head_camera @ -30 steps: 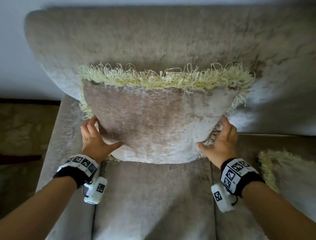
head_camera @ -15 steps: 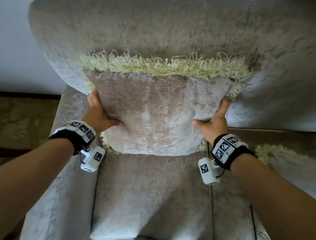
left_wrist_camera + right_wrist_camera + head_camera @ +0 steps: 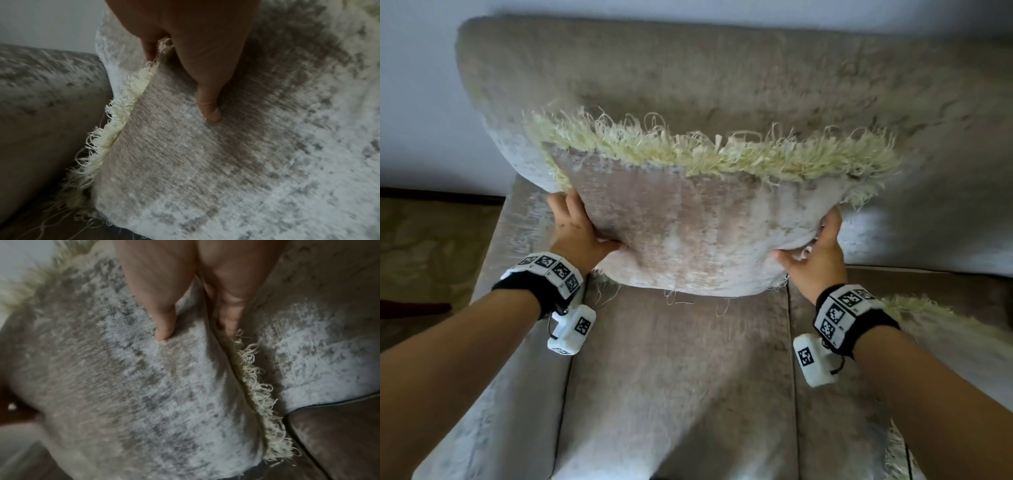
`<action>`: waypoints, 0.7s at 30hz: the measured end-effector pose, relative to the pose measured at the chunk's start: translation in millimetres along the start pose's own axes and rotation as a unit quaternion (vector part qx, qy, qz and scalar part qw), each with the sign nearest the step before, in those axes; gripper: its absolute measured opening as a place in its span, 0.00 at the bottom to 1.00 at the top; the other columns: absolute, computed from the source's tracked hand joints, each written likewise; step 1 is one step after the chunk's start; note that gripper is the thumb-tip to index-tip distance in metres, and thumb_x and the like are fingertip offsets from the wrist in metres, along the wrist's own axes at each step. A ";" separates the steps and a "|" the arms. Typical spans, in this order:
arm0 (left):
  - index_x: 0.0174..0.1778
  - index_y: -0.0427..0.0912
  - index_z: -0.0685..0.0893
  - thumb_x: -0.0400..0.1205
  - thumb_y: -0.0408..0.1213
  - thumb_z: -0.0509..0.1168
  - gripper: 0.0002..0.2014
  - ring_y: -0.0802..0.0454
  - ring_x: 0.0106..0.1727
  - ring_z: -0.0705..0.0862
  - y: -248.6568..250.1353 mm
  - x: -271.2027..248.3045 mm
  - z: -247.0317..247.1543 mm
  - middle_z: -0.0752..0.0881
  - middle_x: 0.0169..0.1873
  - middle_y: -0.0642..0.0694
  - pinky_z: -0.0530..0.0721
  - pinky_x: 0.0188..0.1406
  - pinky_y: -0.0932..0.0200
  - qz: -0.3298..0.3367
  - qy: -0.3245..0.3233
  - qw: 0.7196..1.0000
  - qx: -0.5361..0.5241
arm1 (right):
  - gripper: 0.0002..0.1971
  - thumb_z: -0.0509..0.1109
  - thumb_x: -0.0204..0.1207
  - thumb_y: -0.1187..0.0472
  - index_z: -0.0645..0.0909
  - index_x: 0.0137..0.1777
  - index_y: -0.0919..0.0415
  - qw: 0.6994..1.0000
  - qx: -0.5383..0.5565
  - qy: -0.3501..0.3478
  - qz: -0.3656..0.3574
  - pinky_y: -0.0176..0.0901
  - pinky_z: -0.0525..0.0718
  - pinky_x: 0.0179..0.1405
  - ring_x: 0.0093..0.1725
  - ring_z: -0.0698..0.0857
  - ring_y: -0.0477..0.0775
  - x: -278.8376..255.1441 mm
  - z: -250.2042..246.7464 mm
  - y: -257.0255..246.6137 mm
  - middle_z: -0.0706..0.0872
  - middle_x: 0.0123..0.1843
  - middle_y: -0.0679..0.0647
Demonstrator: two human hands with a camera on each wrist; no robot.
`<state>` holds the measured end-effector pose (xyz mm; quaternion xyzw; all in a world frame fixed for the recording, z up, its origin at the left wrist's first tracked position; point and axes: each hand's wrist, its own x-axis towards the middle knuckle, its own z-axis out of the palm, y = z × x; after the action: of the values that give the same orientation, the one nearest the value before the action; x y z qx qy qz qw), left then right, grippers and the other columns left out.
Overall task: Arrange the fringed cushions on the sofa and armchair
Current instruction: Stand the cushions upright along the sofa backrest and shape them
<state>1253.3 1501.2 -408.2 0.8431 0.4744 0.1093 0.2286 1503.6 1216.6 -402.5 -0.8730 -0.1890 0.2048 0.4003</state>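
A beige fringed cushion [image 3: 698, 226] with pale yellow fringe stands tilted against the sofa backrest [image 3: 688, 78], its lower edge just above the seat [image 3: 674, 370]. My left hand [image 3: 578, 233] grips its left side, thumb on the front [image 3: 209, 110] and fingers behind. On the cushion's right side my right hand [image 3: 815, 253] holds it the same way, with the thumb [image 3: 164, 327] pressing the front face. A second fringed cushion [image 3: 941, 329] lies on the seat at the right, partly hidden by my right forearm.
The sofa's left armrest [image 3: 493, 308] runs along the left side, with patterned floor [image 3: 431, 246] beyond it. A pale wall [image 3: 421, 85] rises behind the backrest. A seam [image 3: 791, 359] divides the two seat cushions.
Both hands have moved up and back with the cushion, carrying it higher against the backrest. My grip on both sides is unchanged.
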 end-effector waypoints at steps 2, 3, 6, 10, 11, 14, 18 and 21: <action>0.79 0.35 0.54 0.58 0.44 0.87 0.60 0.31 0.73 0.65 -5.3 1.4 6.0 0.59 0.72 0.31 0.73 0.73 0.36 -0.003 -0.025 0.999 0.032 | 0.53 0.83 0.68 0.57 0.49 0.83 0.49 0.998 -0.057 -0.022 -0.021 0.51 0.80 0.66 0.64 0.80 0.56 0.3 4.3 4.7 0.73 0.75 0.57; 0.80 0.37 0.53 0.58 0.46 0.86 0.61 0.29 0.74 0.64 -7.2 1.2 8.1 0.58 0.73 0.30 0.72 0.73 0.35 -0.004 -0.030 0.998 0.052 | 0.53 0.82 0.69 0.53 0.48 0.84 0.51 0.995 -0.092 -0.031 -0.009 0.55 0.78 0.69 0.68 0.77 0.61 0.7 5.2 5.3 0.69 0.77 0.60; 0.82 0.41 0.51 0.60 0.52 0.84 0.62 0.27 0.76 0.63 -5.2 -3.0 5.9 0.56 0.75 0.30 0.74 0.70 0.32 -0.007 -0.043 0.993 0.106 | 0.55 0.79 0.70 0.45 0.43 0.85 0.51 0.987 -0.149 -0.049 0.033 0.59 0.77 0.70 0.73 0.72 0.68 -1.4 4.5 1.5 0.63 0.80 0.62; 0.83 0.39 0.46 0.64 0.58 0.80 0.63 0.28 0.77 0.62 4.6 -14.4 -10.1 0.56 0.77 0.31 0.73 0.71 0.31 -0.026 -0.083 0.981 0.176 | 0.57 0.79 0.69 0.42 0.40 0.85 0.46 0.977 -0.192 -0.078 0.047 0.61 0.75 0.73 0.75 0.71 0.70 -13.1 -14.6 -12.7 0.59 0.82 0.59; 0.83 0.37 0.46 0.66 0.58 0.79 0.61 0.28 0.77 0.62 9.1 -18.8 -15.4 0.56 0.77 0.31 0.72 0.72 0.32 -0.034 -0.088 0.978 0.188 | 0.56 0.79 0.69 0.42 0.41 0.85 0.44 0.975 -0.197 -0.088 0.054 0.61 0.74 0.74 0.75 0.71 0.70 -17.6 -22.4 -17.0 0.59 0.82 0.58; 0.83 0.32 0.47 0.72 0.62 0.72 0.57 0.30 0.80 0.59 29.4 -33.3 -35.2 0.56 0.79 0.29 0.69 0.75 0.36 -0.069 -0.121 0.968 0.211 | 0.54 0.80 0.69 0.44 0.45 0.86 0.47 0.968 -0.210 -0.115 0.072 0.59 0.74 0.75 0.77 0.72 0.68 -34.0 -48.5 -33.0 0.61 0.82 0.59; 0.77 0.30 0.61 0.73 0.67 0.68 0.50 0.32 0.73 0.67 58.3 -48.1 -61.6 0.64 0.72 0.31 0.76 0.64 0.39 -0.102 -0.128 0.967 0.196 | 0.54 0.80 0.70 0.45 0.48 0.86 0.55 0.966 -0.207 -0.122 0.099 0.55 0.72 0.74 0.78 0.70 0.66 -52.8 -74.2 -51.6 0.63 0.82 0.62; 0.77 0.31 0.61 0.68 0.65 0.74 0.54 0.32 0.72 0.69 68.7 -52.0 -76.1 0.64 0.71 0.32 0.76 0.65 0.38 -0.107 -0.113 0.977 0.147 | 0.52 0.80 0.70 0.45 0.53 0.85 0.58 0.967 -0.198 -0.114 0.111 0.54 0.75 0.72 0.76 0.73 0.67 -58.7 -81.4 -59.0 0.63 0.81 0.63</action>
<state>1246.9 1447.8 -306.6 0.8188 0.5438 -0.0832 0.1645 1485.7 1172.9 -296.1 -0.9213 -0.1719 0.3046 0.1700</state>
